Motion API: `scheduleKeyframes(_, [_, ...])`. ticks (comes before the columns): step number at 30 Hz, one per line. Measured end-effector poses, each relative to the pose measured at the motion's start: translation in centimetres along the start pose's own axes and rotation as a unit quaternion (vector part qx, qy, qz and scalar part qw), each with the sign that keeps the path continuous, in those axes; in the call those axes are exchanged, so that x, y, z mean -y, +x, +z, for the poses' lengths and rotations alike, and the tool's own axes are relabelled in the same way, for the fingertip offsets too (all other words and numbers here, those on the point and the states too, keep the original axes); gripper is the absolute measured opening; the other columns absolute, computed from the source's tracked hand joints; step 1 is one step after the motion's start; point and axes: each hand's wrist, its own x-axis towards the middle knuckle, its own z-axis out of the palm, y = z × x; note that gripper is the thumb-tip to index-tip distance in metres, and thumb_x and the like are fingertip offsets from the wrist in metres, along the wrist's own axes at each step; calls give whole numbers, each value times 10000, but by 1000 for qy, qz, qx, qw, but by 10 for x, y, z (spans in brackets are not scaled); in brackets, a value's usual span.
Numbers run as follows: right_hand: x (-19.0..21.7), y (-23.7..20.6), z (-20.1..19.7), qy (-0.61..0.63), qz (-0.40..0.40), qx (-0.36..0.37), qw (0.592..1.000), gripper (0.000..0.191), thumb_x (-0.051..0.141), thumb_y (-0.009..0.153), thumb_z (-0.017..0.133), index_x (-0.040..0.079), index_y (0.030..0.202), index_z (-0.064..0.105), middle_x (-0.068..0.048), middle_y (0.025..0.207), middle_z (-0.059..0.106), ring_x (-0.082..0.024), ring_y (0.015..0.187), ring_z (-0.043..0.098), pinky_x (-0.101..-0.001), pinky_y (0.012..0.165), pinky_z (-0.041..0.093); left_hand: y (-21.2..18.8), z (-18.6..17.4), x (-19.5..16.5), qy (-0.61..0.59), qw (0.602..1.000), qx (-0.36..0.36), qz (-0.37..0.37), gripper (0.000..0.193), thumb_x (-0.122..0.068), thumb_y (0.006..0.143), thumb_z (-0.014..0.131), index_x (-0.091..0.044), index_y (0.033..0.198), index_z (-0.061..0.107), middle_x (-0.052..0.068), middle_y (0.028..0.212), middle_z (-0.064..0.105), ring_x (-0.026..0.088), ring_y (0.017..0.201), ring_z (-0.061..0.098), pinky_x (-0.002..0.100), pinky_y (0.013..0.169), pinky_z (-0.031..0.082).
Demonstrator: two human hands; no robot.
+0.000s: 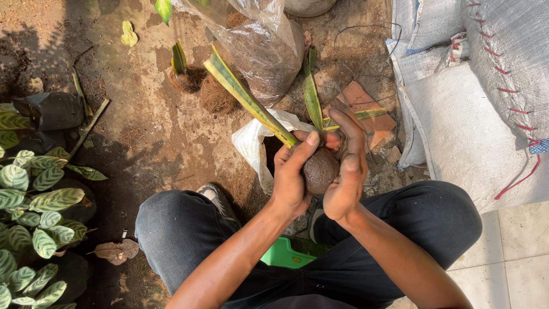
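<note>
Together, two hands: left hand (290,177), right hand (346,171), one root ball (320,170) (three leaves).

Dirt ground (154,131) bears a plastic bag (269,46), fibre clumps (217,97), perhaps a tile (366,100).

Bright, warm sunlight, seemingly from upper right, sharp focus, deep shadow at left, slight wide-angle edge bending.

Yard clutter on bare dirt
Clear soil bag (269,51), white sacks (474,114), a brick (366,106), striped potted plants (34,212), a green stool (283,254), a dry leaf (116,250).
</note>
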Motion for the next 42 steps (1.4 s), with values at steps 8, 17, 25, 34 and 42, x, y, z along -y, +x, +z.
scheduleKeyframes(8, [-10,-2,15,79,124,51,988,764,538,1087,231,-63,1485,484,-249,1582,473,-307,1446,484,-435,1136,434,-2,-1,11,120,976,-145,106,242,-210,1040,665,-22,888,675,79,853,701,123,754,610,281,691,493])
scheduleKeyframes(17, [-1,22,7,460,393,-49,795,797,617,1037,274,-47,1374,559,-218,1336,602,-310,1284,555,-425,1132,456,-8,9,-8,160,964,32,210,218,-242,988,705,-31,1008,651,67,1089,714,117,1024,658,277,971,532])
scheduleKeyframes(25, [-5,5,17,179,180,0,967,698,468,1104,226,-69,1507,417,-221,1557,472,-326,1464,467,-437,1214,407,1,-1,16,258,940,-127,182,202,-170,945,776,-29,849,668,30,819,700,85,733,594,244,665,492])
scheduleKeyframes(34, [-4,24,2,404,363,-46,838,705,513,1054,325,-74,1393,521,-240,1405,576,-292,1293,574,-424,1151,428,-4,16,-10,70,991,-97,57,105,-67,881,680,-39,982,679,92,954,732,120,878,694,247,844,562])
scheduleKeyframes(42, [-10,2,14,91,71,-31,993,638,474,1136,270,-56,1405,502,-212,1514,509,-318,1459,495,-456,1269,369,2,6,0,50,991,-115,48,133,-55,923,752,17,961,647,118,911,703,192,825,653,346,782,551])
